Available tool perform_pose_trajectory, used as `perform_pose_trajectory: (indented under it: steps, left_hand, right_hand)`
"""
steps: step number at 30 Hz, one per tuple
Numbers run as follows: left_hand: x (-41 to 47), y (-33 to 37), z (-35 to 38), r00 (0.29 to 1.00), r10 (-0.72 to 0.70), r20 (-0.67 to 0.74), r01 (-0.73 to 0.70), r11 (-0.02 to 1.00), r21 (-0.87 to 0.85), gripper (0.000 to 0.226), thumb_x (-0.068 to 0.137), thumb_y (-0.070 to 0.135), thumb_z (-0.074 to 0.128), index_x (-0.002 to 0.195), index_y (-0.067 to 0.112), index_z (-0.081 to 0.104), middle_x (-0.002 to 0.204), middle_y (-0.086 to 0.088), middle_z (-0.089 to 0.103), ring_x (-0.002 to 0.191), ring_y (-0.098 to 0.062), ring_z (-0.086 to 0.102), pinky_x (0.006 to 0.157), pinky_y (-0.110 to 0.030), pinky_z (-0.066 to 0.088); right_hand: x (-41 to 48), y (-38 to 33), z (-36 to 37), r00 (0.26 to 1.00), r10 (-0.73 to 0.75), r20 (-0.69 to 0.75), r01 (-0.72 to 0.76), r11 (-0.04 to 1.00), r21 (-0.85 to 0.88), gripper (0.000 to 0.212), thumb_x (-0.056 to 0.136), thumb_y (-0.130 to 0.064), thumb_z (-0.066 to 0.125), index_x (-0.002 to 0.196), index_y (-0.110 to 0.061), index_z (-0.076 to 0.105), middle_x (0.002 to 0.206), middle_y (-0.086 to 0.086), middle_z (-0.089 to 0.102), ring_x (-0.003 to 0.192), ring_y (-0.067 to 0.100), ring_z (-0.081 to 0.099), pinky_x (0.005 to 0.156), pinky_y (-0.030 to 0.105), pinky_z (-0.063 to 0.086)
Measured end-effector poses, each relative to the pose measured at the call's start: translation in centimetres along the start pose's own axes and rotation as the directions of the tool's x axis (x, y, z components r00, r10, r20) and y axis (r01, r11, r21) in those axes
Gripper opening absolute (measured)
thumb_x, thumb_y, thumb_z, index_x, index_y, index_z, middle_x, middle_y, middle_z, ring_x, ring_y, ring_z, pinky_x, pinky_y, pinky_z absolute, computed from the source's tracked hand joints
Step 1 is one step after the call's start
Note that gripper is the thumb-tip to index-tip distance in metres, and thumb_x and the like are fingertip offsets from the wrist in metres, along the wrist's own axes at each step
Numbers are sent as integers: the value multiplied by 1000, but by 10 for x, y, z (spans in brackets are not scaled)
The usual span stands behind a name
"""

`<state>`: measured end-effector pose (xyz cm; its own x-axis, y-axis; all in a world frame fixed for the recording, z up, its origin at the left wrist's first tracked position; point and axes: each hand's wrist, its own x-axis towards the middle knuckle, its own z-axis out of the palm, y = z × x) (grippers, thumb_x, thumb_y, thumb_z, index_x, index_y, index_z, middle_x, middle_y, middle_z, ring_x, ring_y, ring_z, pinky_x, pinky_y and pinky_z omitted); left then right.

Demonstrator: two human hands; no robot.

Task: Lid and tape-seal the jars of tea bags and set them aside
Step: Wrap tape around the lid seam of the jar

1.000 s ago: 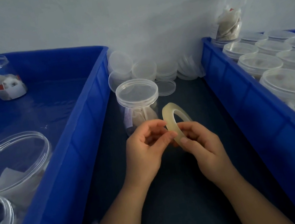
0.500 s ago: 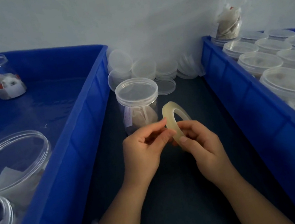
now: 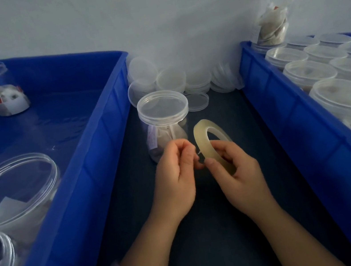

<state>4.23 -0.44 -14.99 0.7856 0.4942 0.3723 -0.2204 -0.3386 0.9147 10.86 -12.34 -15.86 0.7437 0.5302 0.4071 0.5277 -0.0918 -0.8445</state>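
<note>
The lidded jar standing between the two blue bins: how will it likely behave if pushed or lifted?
The jar probably lifts easily: clear plastic, only a few tea bags inside. Taller than wide, it may tip if pushed near the lid. Its smooth wall could slip.

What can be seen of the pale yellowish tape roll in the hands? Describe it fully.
The pale yellowish, translucent tape roll is a thin, narrow ring with a wide open centre. It stands on edge, tilted, above the dark table. The right hand grips its lower rim; the left hand seems to pinch its free end.
</note>
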Motion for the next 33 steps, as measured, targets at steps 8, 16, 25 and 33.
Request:
perform_pose_trajectory:
  steps: [8, 16, 25, 33]
  left_hand:
    - [2, -3, -1, 975, 220, -37, -212, 964, 161, 17, 77, 9, 75, 94, 11, 73, 91, 4, 67, 85, -3, 64, 76, -11, 48]
    - [2, -4, -2, 975, 219, -31, -209, 958, 196, 30, 74, 16, 77, 103, 10, 69, 92, 7, 66, 83, -2, 65, 72, -10, 50]
    - [4, -7, -4, 951, 307, -45, -279, 910, 308, 14, 86, 6, 66, 98, 5, 72, 90, 1, 69, 82, -5, 66, 74, -12, 52]
    - [2, -3, -3, 966, 259, 12, -245, 899, 364, 7, 93, 4, 58, 95, 4, 65, 88, 3, 61, 80, -9, 61, 73, -16, 49]
  right_hand:
    - [0, 0, -6, 1000, -23, -10, 23, 1000, -21, 32, 90, -11, 63, 105, -38, 55, 98, -27, 64, 87, -3, 62, 71, 9, 45]
    - [-3, 1, -4, 998, -53, 45, 55, 998, -32, 32, 85, -16, 56, 116, -23, 58, 89, -12, 66, 75, 5, 62, 62, 14, 48]
    - [-3, 4, -3, 996, -84, 4, 83, 983, -161, 41, 87, -11, 67, 111, -40, 53, 94, -41, 59, 91, -18, 56, 75, 0, 40]
    - [-3, 0, -1, 997, -69, -38, 59, 975, -214, 38, 85, -32, 61, 122, -26, 54, 87, -11, 65, 74, 5, 62, 62, 20, 48]
